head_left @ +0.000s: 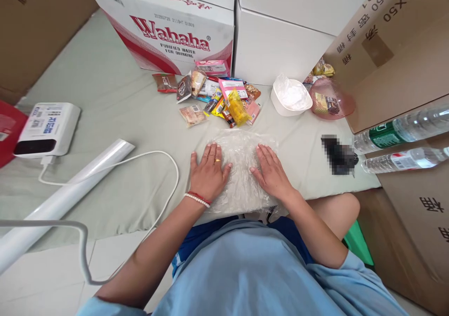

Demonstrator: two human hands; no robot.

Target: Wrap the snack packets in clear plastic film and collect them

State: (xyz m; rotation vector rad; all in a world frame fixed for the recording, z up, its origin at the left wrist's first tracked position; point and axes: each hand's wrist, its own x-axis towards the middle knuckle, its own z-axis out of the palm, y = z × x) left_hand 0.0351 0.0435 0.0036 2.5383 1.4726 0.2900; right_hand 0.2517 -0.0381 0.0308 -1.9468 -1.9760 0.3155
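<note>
1. Pressing down flat, the left hand (209, 172) lies with its fingers spread and apart on the left part of a clear plastic bag (241, 166); it grips nothing, the palm only rests on the plastic.
2. The right hand (270, 171) lies in the same way on the right part of the bag, fingers open and a little apart, with nothing clamped in it.
3. The bag is spread on the green cloth (115, 115) at the near edge, just in front of the person, and its near end hangs a little over that edge.
4. The two hands are near each other, with a strip of crumpled plastic between them.
5. Beyond the bag, a pile of snack packets (219, 98) lies on the cloth, near but apart from the bag.
6. To the right of the pile stands a white bowl (290, 98) with white plastic inside, and just beside it a pink bowl (331, 98) lies tilted with a packet in it.
7. Far behind the snacks stands a water carton (168, 26) with red letters, and a white box (280, 35) is to its right.
8. On the left are a white device (47, 129), its white cable (154, 157) and a white roll (59, 199).
9. On the right two water bottles (403, 145) lie on a brown carton (396, 68).
</note>
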